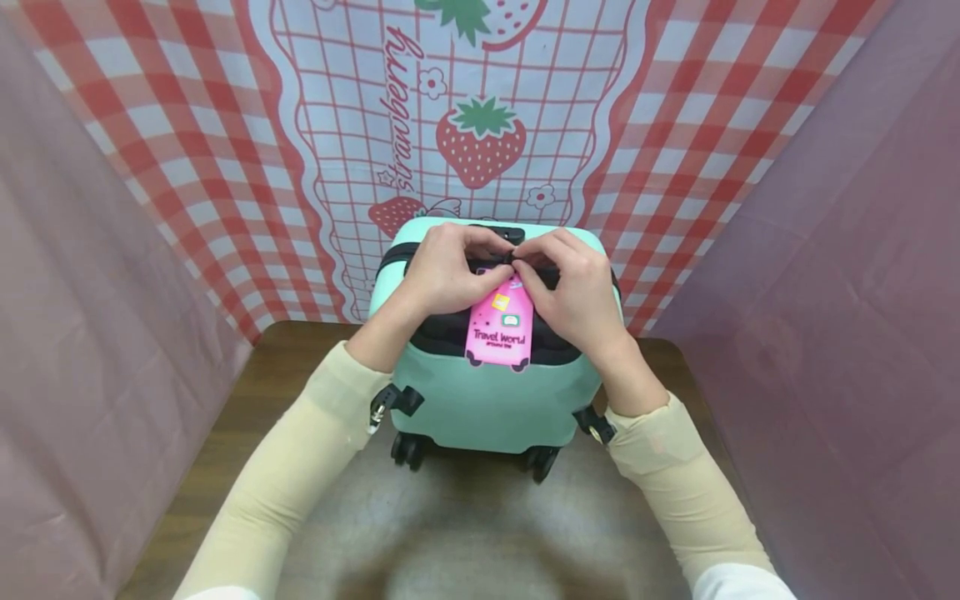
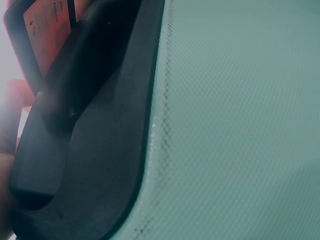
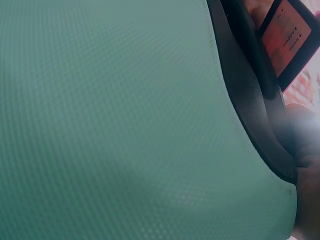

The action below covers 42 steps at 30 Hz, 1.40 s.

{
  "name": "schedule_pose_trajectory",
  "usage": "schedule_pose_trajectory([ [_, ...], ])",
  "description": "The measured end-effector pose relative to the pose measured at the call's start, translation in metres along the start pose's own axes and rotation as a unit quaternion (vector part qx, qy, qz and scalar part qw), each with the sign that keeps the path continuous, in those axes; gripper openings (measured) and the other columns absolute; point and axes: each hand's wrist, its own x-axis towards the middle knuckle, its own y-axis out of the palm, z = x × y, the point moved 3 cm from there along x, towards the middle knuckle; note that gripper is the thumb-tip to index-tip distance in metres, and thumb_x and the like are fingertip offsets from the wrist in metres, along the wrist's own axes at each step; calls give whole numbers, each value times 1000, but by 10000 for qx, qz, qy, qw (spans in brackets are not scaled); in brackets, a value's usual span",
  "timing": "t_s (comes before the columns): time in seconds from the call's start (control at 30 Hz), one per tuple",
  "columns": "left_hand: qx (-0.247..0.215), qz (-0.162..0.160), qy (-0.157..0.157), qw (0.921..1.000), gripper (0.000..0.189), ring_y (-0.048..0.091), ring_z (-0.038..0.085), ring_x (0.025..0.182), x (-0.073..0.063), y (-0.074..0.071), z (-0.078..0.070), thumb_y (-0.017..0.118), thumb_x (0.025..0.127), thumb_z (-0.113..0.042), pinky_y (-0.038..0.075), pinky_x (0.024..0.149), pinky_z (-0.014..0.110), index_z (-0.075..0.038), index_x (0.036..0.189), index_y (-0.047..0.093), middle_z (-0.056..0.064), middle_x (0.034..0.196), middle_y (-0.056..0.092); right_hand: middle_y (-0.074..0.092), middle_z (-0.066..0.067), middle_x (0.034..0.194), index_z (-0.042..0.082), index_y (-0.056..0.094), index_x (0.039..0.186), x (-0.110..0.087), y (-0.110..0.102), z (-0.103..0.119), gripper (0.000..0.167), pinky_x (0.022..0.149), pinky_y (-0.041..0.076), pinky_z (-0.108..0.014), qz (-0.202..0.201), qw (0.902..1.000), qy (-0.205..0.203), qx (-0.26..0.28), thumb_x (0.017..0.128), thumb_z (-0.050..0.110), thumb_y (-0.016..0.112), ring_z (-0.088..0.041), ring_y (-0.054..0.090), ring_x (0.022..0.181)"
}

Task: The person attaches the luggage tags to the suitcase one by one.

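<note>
A mint-green suitcase (image 1: 487, 408) stands upright on its wheels, a black recessed handle area (image 1: 442, 333) in its near face. Over that recess hangs a pink luggage tag (image 1: 495, 342) printed "Travel World". My left hand (image 1: 453, 271) and right hand (image 1: 577, 287) meet at the tag's top, each with thumb and fingers pinching its small black strap (image 1: 511, 258). The fingertips hide most of the strap, so I cannot tell whether it is fastened. Both wrist views show the back of the tag (image 2: 50, 35), where an orange card (image 3: 286, 40) bears name and address lines.
The suitcase rests on a brown wooden table (image 1: 247, 392). Behind it hangs a red-checked strawberry cloth (image 1: 480, 142). Pinkish curtains (image 1: 817, 317) close in both sides. Black wheels (image 1: 542, 462) show under the suitcase.
</note>
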Motion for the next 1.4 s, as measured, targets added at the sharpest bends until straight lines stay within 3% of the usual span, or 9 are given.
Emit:
schedule_pose_trajectory([
  [0.5,36,36,-61,10000,28,77,19,101,0,0,0,81,93,-24,60,93,38,-10,117,82,7,111,82,77,-15,104,1,79,109,0,2,-1,17,88,61,-45,87,9995,268,-161,97,13,78,-30,74,96],
  [0.93,59,-34,13,10000,28,77,19,101,2,2,1,80,93,-24,60,93,37,-10,117,81,6,110,82,75,-15,102,2,79,104,-1,0,-1,14,86,63,-44,-206,9996,-186,-49,95,12,80,-29,74,94],
  [1.23,48,16,-67,10000,27,76,20,102,2,1,1,81,93,-24,59,93,39,-11,116,82,6,111,82,77,-15,100,0,80,106,1,1,-3,16,86,62,-44,-141,9998,-5,-134,96,14,79,-30,74,93],
  [1.4,-167,-63,15,9998,26,77,20,100,2,2,2,81,93,-25,60,92,38,-11,115,82,6,111,81,78,-13,97,2,80,104,3,-3,-10,14,81,63,-41,-13,9993,295,241,95,13,80,-25,76,86],
])
